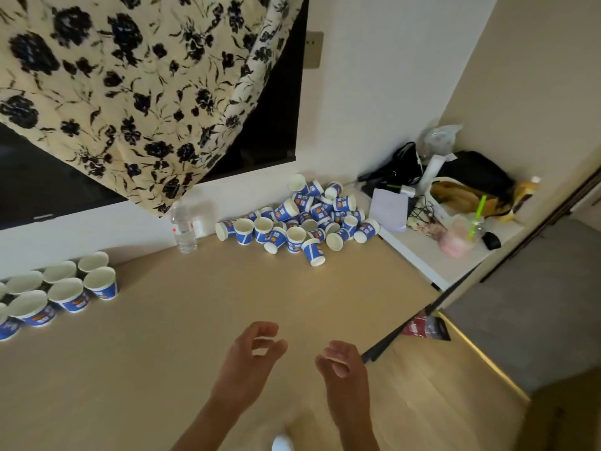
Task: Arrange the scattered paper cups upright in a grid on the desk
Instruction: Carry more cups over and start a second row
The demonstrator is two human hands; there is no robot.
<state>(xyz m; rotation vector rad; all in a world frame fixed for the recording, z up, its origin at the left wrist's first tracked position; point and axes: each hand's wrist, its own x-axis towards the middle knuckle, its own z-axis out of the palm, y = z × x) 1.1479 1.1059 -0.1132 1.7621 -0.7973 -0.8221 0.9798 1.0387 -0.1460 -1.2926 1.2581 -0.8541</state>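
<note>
**Paper cups: grid begun at left, heap waiting at the back**

The paper cups sit in two groups on the bench [195, 320]. At the far left edge, the upright cups [65, 288] stand mouth-up in close rows, running out of view, so I cannot count them all. A water bottle [184, 229] stands against the wall between the groups.

The left grip [250, 356] hovers over the near part of the bench, released and empty. Its thumb and fingers are loosely curved towards each other, and the forearm reaches in from the bottom edge.

The heap of cups [302, 219] lies straight ahead of both hands, well apart from them and close to the wall. Most cups there lie tipped, their long axes pointing every way. A few at the front already stand upright.

The right grip [341, 362] is level with the left, also empty, with its fingers slackly curled and palm turned inward. Neither hand looks clearly nearer the heap. The left is nearer the grid, so it probably suits the placing. Further right, a white shelf [432, 255] carries bags and a pink drink.
</note>
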